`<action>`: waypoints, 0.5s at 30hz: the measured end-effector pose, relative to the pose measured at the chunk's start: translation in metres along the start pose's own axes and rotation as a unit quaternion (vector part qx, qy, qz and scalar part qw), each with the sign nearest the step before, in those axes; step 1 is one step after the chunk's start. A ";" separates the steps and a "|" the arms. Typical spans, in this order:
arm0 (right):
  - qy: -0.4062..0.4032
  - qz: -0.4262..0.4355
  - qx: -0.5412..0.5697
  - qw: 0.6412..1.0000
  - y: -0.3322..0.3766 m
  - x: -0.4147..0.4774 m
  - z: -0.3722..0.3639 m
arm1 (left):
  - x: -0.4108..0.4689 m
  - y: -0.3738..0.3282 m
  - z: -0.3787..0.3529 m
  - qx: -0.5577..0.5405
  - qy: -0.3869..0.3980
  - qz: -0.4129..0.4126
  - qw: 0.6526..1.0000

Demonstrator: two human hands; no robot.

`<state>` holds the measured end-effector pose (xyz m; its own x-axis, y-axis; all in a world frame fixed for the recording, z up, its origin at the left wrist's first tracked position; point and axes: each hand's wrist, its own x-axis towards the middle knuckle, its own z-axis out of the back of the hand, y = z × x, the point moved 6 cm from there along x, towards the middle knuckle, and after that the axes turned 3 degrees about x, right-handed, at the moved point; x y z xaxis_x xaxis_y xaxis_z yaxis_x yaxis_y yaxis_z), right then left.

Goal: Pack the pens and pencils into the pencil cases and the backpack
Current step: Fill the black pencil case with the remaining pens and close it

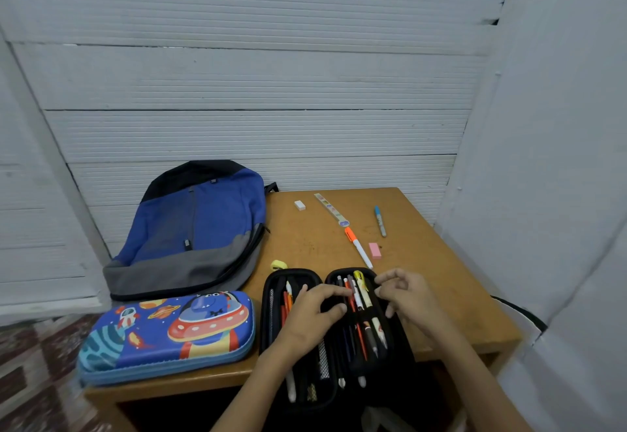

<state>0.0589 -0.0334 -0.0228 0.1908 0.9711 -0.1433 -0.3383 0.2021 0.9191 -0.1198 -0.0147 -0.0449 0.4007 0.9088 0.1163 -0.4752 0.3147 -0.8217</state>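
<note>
Backpack (193, 228) lying back-left on table (319, 238). Black pencil case (397, 340) lying open at front edge, pens (359, 299) filling both halves. Left hand (312, 316) pressing its middle, fingers (334, 291) spread flat. Right hand (403, 296) hovering at right rim, fingers (390, 277) loosely curled, grip unclear. Likely settling pens; next calling for reaching orange marker (358, 246) beyond.

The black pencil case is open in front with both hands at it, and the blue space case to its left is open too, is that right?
Not quite: the head view shows the blue space case shut. The rest holds: the black pencil case is open, with the left hand and right hand at it.
</note>
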 end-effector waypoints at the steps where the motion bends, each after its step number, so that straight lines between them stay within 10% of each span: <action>1: -0.002 0.006 0.015 1.000 0.003 -0.002 -0.001 | 0.001 -0.001 -0.001 -0.026 0.001 0.012 1.000; 15: 0.023 0.052 0.191 0.980 0.012 -0.008 -0.036 | 0.006 0.001 0.008 -0.121 -0.028 0.116 0.985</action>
<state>0.0196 -0.0345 -0.0236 0.1283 0.9905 -0.0492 0.0172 0.0473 0.9987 -0.1244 -0.0071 -0.0402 0.2552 0.9647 -0.0656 -0.3455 0.0276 -0.9380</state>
